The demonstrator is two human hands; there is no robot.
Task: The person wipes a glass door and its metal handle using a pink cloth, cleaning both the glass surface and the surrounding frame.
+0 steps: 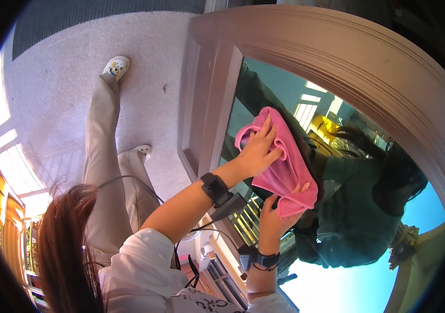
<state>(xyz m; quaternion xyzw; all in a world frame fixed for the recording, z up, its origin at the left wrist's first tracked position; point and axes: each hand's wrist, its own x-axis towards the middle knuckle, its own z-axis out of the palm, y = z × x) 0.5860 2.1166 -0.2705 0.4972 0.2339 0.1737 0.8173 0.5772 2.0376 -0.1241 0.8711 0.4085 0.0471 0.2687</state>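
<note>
A bunched pink cloth (290,169) lies against the glass pane (353,172) of a brown-framed door. My left hand (258,151) grips its upper left part, with the fingers over the folds and the thumb toward the middle. Lower down, my right hand (282,215) holds the bottom edge; its fingertips show on top of the fabric, and part of the palm is hidden. Black bands with small devices circle both wrists. The glass carries a dark reflection of my upper body.
A brown moulded door frame (337,44) curves around the pane. Pale speckled floor (154,52) lies at the left, with a dark mat (92,18) at the far edge. My white clog (116,67) stands there. Dark cables (139,180) hang by my left arm. Below are shelves (225,279).
</note>
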